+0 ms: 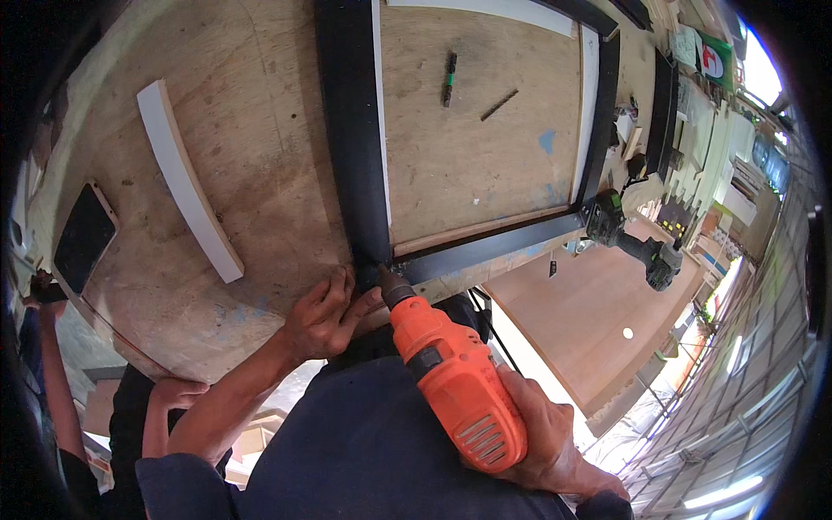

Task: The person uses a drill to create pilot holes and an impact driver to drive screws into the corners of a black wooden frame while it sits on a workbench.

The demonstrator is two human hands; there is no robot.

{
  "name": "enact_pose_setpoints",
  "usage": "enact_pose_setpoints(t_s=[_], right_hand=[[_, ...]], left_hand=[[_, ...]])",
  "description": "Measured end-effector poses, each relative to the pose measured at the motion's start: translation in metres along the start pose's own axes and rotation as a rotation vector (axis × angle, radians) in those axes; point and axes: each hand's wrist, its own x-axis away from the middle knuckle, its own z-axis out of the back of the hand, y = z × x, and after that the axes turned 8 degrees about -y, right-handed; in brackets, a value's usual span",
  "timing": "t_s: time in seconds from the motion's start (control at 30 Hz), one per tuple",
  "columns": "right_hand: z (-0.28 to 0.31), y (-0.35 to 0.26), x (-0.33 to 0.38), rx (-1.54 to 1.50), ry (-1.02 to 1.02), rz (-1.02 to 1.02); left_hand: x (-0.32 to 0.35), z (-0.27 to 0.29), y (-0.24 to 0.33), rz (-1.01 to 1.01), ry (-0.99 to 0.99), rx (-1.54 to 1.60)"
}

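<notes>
My right hand [542, 429] is wrapped around an orange power drill [455, 381], whose chuck points up and left. The drill's tip meets the near corner of a black frame [360, 130], where a long dark bar joins a shorter dark rail [494, 247]. Right beside that corner is my left hand [321, 316], its fingers curled and thumb close to the tip. Whatever sits between those fingers is too small or hidden to make out. Inside the frame lie a dark marker-like stick with a green band [449, 80] and a thin dark rod [499, 105].
A curved-looking white strip [186, 182] and a dark flat device like a phone [85, 238] lie on the wooden table [260, 78]. A dark cordless drill [633, 238] rests at the frame's right corner. At left, another person's hand [179, 393] touches the table edge; a brown board [598, 321] stands right.
</notes>
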Motion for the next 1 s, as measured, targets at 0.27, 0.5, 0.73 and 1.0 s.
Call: enact_pose_setpoints(t_s=[0.27,0.5,0.73,1.0], right_hand=[[0.0052,0.0005,0.0,-0.02,-0.065,-0.039],[0.0044,0.0029,-0.0003,-0.017,-0.047,-0.027],[0.0091,0.0019,-0.0008,-0.027,-0.065,-0.056],[0.0058,0.0058,-0.0018,-0.056,-0.036,-0.037]], left_hand=[[-0.0011,0.0002,0.0003,-0.001,0.007,0.008],[-0.0016,0.002,0.0004,0.01,-0.008,0.026],[-0.0004,0.0003,0.0011,0.003,-0.011,0.019],[0.0033,-0.0014,-0.0003,-0.004,-0.043,-0.033]])
